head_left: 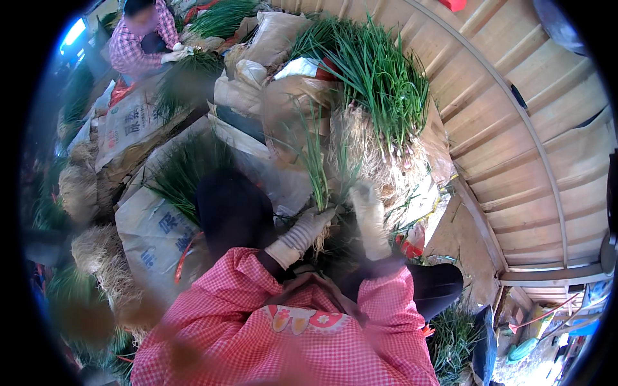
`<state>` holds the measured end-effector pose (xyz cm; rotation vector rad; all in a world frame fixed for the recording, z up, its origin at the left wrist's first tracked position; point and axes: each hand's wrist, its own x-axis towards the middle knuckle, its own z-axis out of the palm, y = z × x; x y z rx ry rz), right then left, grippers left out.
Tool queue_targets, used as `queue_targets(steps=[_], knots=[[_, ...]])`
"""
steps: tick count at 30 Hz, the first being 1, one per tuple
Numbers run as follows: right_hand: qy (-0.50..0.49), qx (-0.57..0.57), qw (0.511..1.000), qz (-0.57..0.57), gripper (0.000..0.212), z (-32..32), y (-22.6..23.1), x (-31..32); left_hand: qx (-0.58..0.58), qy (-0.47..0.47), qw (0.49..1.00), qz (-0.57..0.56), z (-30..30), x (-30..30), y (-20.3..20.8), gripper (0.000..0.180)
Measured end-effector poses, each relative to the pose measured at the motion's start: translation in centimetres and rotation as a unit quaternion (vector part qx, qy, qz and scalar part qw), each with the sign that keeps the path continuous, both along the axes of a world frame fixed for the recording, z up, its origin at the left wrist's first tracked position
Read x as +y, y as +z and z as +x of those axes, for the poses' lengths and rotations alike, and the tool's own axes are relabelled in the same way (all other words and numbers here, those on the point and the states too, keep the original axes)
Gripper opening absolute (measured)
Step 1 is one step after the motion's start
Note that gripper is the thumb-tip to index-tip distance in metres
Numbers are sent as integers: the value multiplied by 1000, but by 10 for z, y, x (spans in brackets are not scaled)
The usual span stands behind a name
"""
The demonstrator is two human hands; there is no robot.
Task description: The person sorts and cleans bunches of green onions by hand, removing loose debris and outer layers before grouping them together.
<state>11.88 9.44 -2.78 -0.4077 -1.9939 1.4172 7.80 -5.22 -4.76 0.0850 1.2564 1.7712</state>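
In front of my lap, my left hand (308,233), in a whitish glove, is closed round a small bunch of green onions (317,175). Their leaves point up and away from me, and pale roots hang below the fist. Just to its right is my gloved right hand (369,207), smeared by motion beside some blurred leaves. Its fingers are too unclear to show whether they grip anything. Beyond my hands lies a large pile of green onions (380,77), long roots toward me and small whitish bulbs showing.
Another bunch of green onions (187,170) lies on a printed white sack (151,238) by my left knee. Rooted bundles (106,264) line the left side. At upper left a person in a checked shirt (138,48) handles greens. A ribbed beige wall (508,128) curves along the right.
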Motion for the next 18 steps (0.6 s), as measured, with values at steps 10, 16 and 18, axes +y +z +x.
queue_targets(steps=[10,16,18], knots=[[97,-225,870,429,32,-7,23,14,-5,11,1000,-22,0,1,-2,21],[19,-170,985,35,14,5,9,21,59,-14,998,-4,-4,15,-9,16],[19,-74,989,-125,17,2,-7,16,105,-28,993,-41,-10,18,-22,17]])
